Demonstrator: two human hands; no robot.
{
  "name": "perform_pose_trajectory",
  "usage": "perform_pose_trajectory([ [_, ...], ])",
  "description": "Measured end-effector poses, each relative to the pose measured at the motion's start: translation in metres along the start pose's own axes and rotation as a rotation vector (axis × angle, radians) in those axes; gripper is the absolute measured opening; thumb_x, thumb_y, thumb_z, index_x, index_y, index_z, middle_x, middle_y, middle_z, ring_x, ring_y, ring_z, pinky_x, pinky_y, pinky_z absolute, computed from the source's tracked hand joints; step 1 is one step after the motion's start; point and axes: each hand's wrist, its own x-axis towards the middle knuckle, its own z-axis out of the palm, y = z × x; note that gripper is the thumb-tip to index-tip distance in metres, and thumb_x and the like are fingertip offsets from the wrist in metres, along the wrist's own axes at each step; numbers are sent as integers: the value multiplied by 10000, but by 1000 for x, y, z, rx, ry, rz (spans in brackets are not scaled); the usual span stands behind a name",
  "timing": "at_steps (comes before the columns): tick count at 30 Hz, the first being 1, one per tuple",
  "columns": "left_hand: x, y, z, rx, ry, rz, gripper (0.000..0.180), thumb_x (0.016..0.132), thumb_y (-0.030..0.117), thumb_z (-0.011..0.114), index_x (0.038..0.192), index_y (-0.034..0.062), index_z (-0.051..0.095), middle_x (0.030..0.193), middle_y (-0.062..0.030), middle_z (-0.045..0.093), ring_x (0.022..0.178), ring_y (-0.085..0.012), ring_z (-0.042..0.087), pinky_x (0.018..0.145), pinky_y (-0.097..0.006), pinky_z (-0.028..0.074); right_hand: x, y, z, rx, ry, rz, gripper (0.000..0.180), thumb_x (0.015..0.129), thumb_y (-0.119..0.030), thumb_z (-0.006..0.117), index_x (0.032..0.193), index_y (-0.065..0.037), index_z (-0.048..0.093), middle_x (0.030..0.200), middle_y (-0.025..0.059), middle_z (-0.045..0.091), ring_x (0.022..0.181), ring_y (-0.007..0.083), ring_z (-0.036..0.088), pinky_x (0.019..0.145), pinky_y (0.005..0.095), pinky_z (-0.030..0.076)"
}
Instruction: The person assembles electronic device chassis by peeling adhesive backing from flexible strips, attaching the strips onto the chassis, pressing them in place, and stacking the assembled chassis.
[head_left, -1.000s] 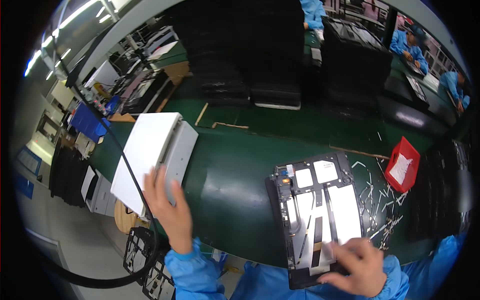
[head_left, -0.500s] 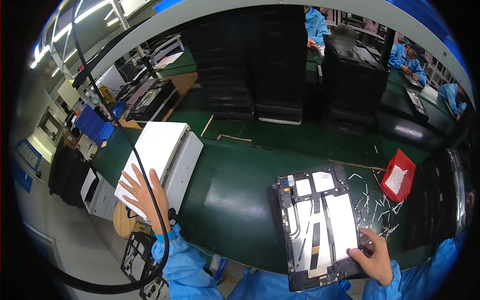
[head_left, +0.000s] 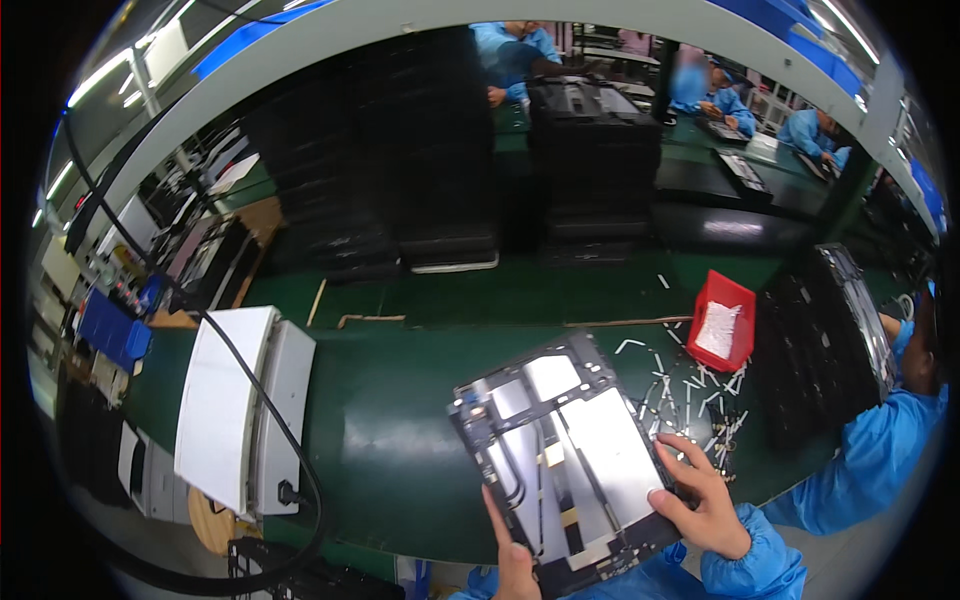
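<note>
An opened tablet housing (head_left: 612,437) with a black frame, silver plates and dark ribbon cables is tilted over the near edge of the green bench. My right hand (head_left: 703,503) grips its right edge, thumb on the silver plate and fingers at the side. My left hand (head_left: 515,560) holds the lower left edge, with its thumb and a finger visible and the rest hidden by the housing and the picture's lower part. White strips (head_left: 690,405) and small dark pieces lie scattered to the right, near a red bin (head_left: 742,322) with white pieces inside.
A white box-shaped machine (head_left: 225,410) with a black cable stands on the left. Tall black stacks (head_left: 440,160) line the back, and another black stack (head_left: 815,360) stands at the right. Beside it is a neighbouring person's blue sleeve (head_left: 870,460). More people work farther back.
My left hand has left the white machine and taken hold of the housing's left edge. The housing is now turned and tilted, still in my right hand. The view has swung rightward.
</note>
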Motion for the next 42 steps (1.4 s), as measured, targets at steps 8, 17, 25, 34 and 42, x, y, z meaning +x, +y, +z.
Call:
perform_pose_trajectory([
  [8, 29, 1, -11, 109, -192, 191, 834, 919, 506, 381, 1436, -42, 24, 1496, -209, 87, 1389, -308, 96, 1115, -388, 78, -1, -19, -6, 465, -7, 107, 648, 824, 19, 615, 1407, -56, 342, 1203, 156, 536, 888, 107, 563, 716, 222, 475],
  [17, 72, 30, -5, 337, 81, 552, 680, 956, 448, 336, 1417, -28, 188, 1468, -202, 207, 1368, -300, 195, 1112, -393, 137, 50, -36, -31, 562, -15, 15, 746, 754, -127, 637, 1406, 16, 303, 1209, 177, 550, 991, 151, 563, 882, 248, 417],
  [25, 151, -5, -70, 689, 211, 391, 639, 964, 494, 173, 1349, 14, 343, 1403, -144, 344, 1314, -275, 304, 1069, -397, 210, 57, -5, -41, 584, 2, 236, 748, 703, -146, 693, 1383, -66, 392, 1031, 86, 613, 846, 111, 549, 806, 220, 409],
  [34, 163, -18, -80, 753, 137, 370, 589, 986, 441, 140, 1225, 21, 476, 1335, -159, 405, 1227, -283, 390, 1011, -366, 285, 37, 1, -33, 206, -192, 262, 642, 815, -121, 662, 1396, -142, 389, 1066, 54, 590, 798, 73, 473, 743, 205, 404],
  [42, 166, -21, -82, 730, 136, 362, 564, 997, 406, 150, 1169, 18, 521, 1322, -157, 410, 1203, -266, 405, 999, -352, 294, 36, 13, -25, 277, -203, 187, 612, 861, -123, 616, 1415, -131, 356, 1184, 77, 543, 887, 96, 521, 782, 211, 424],
])
